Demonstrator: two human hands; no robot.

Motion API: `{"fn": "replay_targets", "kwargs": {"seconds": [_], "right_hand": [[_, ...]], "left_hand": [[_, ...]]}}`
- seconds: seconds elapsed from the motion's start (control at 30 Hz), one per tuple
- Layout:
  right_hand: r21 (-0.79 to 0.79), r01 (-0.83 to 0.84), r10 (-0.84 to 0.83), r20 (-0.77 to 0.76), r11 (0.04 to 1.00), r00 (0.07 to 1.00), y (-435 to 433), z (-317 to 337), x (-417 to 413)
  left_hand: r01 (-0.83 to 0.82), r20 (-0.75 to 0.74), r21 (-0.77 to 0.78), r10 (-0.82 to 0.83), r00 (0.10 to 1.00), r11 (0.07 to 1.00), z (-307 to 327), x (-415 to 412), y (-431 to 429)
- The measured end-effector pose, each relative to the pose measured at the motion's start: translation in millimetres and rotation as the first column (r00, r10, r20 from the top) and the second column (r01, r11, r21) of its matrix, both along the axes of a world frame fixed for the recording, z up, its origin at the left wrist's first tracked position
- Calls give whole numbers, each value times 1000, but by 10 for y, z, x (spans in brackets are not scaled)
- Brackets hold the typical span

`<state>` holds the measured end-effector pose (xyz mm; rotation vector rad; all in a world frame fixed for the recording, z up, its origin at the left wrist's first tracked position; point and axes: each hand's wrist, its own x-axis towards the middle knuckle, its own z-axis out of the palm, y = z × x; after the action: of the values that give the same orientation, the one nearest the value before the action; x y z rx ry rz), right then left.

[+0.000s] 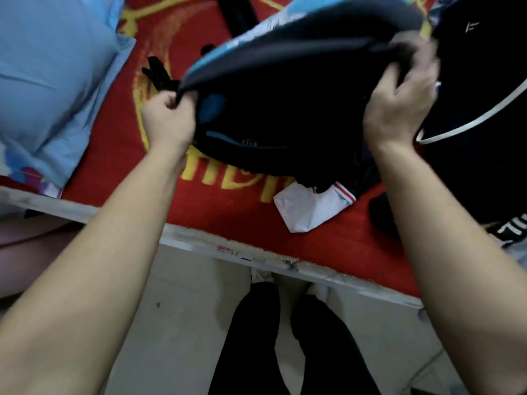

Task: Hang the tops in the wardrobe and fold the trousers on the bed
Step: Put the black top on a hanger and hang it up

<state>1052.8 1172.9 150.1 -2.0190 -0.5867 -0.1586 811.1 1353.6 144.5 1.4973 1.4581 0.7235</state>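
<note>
The left hand (168, 121) is closed in a fist on one edge of a dark navy fabric garment with light blue panels (285, 95) — fingers curled, cloth bunched inside them. The right hand (399, 104) grips the opposite end of the same garment, fingers curled over a gathered fold; this hand is motion-blurred. The two hands are well apart, with the garment stretched between them and raised above the bed. Its lower portion hangs down over the bed covering. Whether the garment is a top or trousers cannot be determined.

The bed is covered by a red woven blanket with yellow lettering (236, 218). A light blue rectangular pillow (51, 81) lies at the left, on the blanket. A white cloth garment with red-striped trim (308, 209) lies on the blanket below the held garment, partly under it. A black garment with white piping (484, 67) lies at the right, just beside the right hand. Another black fabric item (236, 15) lies at the far edge of the view — partly hidden.

The white bed frame edge (199, 240) runs across below the blanket. Below it, the person's legs in dark trousers (256, 337) stand on a pale tiled floor (176, 323).
</note>
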Motion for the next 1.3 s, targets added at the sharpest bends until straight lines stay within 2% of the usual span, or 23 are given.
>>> {"fn": "replay_targets", "kwargs": {"seconds": [0.03,0.07,0.1,0.13,0.17,0.2,0.3,0.4,0.53,0.6,0.7,0.77,0.87,0.93,1.0,1.07,1.13,1.2,1.23,1.3], "right_hand": [[-256,-80,41,-156,963,987,-107,-181,-71],[-492,-194,22,-334,849,942,-219,-384,-154],[-654,-315,-47,-473,687,880,-329,-540,-273],[-733,-396,-97,-529,554,843,-423,-653,-408],[-762,-430,-89,-532,483,842,-496,-726,-560],[-761,-431,-36,-509,485,860,-528,-765,-711],[-660,-462,214,-425,592,880,-392,-713,-1006],[-600,-563,454,-342,569,823,-40,-468,-1081],[-663,-633,685,-243,401,687,510,220,-1065],[-718,-628,774,-202,300,600,729,628,-1039],[-727,-667,867,-218,162,448,908,1346,-1064],[-688,-705,875,-224,169,429,914,1857,-1105],[-609,-746,888,-141,270,437,818,2641,-1173],[-534,-788,907,-86,307,412,662,3110,-1236],[-423,-848,934,-15,319,358,437,3478,-1316],[-259,-907,942,50,333,331,188,3737,-1400],[-87,-932,936,54,351,347,4,3859,-1469],[52,-925,927,-3,376,376,-108,3861,-1539],[78,-921,925,-42,381,379,-161,3844,-1586],[14,-937,934,-89,349,347,-247,3747,-1718]], "left_hand": [[-11,-27,-52,9,1000,999,-143,-62,-79],[-9,-46,-88,5,999,996,-266,-127,-156],[7,-64,-113,-14,998,994,-362,-187,-232],[37,-78,-131,-48,996,991,-426,-239,-294],[79,-89,-140,-92,992,987,-460,-277,-351],[123,-96,-147,-138,986,981,-464,-294,-396],[275,-91,-125,-287,954,953,-341,-310,-455],[423,-126,-70,-428,895,904,-44,-336,-424],[606,-240,11,-586,774,796,631,-385,-363],[645,-323,88,-590,740,759,1046,-419,-349],[557,-361,281,-451,816,782,1684,-560,-340],[442,-350,406,-311,884,800,2037,-725,-372],[190,-289,514,-40,956,837,2447,-1037,-505],[35,-271,521,127,954,853,2627,-1245,-607],[17,-372,510,203,906,860,2733,-1401,-751],[8,-506,447,246,827,894,2784,-1516,-976],[-61,-589,321,249,768,945,2773,-1622,-1221],[-180,-537,176,248,806,968,2756,-1749,-1417],[-246,-454,122,275,848,962,2776,-1830,-1531],[-351,-363,98,361,859,931,2818,-2065,-1702]]}}
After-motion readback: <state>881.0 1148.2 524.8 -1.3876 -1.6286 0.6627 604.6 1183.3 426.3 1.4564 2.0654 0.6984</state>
